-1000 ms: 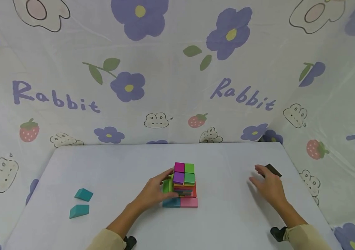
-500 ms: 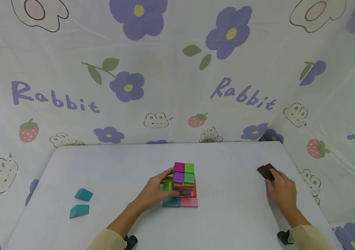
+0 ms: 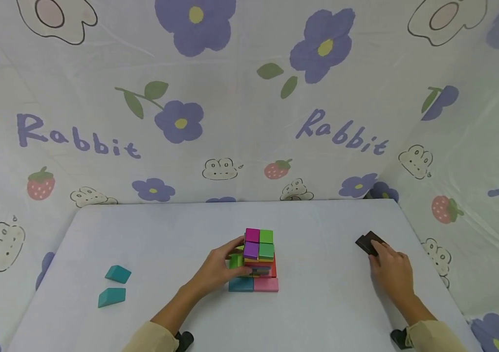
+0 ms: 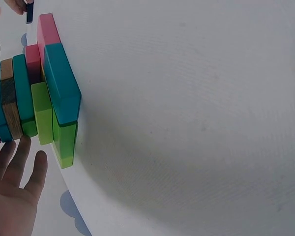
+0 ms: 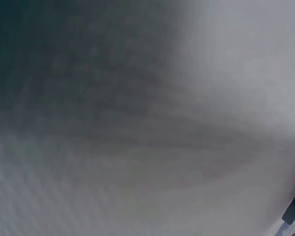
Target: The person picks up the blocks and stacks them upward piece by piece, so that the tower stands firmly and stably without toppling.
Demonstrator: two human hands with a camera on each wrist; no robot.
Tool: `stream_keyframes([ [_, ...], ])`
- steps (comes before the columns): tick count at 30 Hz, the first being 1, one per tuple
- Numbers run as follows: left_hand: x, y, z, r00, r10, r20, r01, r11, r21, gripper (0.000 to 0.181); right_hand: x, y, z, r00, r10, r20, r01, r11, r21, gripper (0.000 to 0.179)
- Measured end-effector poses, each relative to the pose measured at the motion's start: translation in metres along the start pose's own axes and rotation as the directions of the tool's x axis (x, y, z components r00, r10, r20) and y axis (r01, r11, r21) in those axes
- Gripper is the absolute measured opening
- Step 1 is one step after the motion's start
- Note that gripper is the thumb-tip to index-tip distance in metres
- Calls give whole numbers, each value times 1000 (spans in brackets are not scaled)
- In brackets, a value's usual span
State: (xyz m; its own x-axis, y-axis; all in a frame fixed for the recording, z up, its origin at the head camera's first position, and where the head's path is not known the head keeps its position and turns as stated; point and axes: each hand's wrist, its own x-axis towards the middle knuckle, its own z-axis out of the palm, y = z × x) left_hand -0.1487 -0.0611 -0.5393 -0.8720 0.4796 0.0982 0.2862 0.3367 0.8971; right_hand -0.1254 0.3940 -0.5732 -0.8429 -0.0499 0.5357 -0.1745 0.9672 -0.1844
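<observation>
In the middle of the table stands a tower of coloured blocks (image 3: 251,251), with magenta, purple and two green blocks on top. Its base includes a blue block (image 3: 241,284) and a pink block (image 3: 266,284). My left hand (image 3: 214,274) rests against its left side, thumb at the front; the left wrist view shows fairly straight fingers (image 4: 15,162) touching the stack. Towards the right edge, my right hand (image 3: 394,269) pinches dark brown blocks (image 3: 369,242), two lying offset against each other. A dark block (image 5: 294,209) shows at the corner of the right wrist view.
Two teal wedge-shaped blocks (image 3: 118,274) lie apart on the left part of the white table (image 3: 179,230). A patterned cloth (image 3: 240,112) hangs behind the table's far edge and along its sides.
My right hand has moved right and turned to pinch the dark blocks, then shifted slightly left with them. The left hand and the tower have stayed in place.
</observation>
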Motion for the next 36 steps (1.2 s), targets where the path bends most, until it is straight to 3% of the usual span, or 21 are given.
stream_keyframes([
  [8, 0, 0, 1, 1000, -3, 3, 3, 1000, 3, 79, -1, -1, 1, 998, -58, -27, 58, 998, -12, 40],
  [12, 0, 2, 0, 1000, -11, 3, 11, 1000, 5, 80, 0, -3, 1, 995, -91, 28, 90, 995, 53, 46],
  [17, 0, 2, 0, 1000, -17, 4, 17, 1000, 8, 80, 1, -8, -4, 986, -28, 164, 3, 988, 153, 55],
  [20, 0, 2, 0, 1000, -21, 5, 21, 1000, 17, 80, 2, -10, -7, 978, 29, 207, -69, 979, 191, 53],
  [24, -1, 3, 0, 1000, -25, 5, 25, 999, 24, 80, 2, -11, -7, 978, 75, 195, -126, 955, 267, 50],
  [29, -1, 2, 0, 1000, -19, 0, 19, 1000, 23, 79, 6, -19, -6, 981, 79, 177, -139, 923, 358, 46],
  [36, 0, 1, 0, 1000, -14, 1, 14, 1000, 8, 79, 36, -62, -18, 992, -13, 127, -48, 885, 462, 44],
])
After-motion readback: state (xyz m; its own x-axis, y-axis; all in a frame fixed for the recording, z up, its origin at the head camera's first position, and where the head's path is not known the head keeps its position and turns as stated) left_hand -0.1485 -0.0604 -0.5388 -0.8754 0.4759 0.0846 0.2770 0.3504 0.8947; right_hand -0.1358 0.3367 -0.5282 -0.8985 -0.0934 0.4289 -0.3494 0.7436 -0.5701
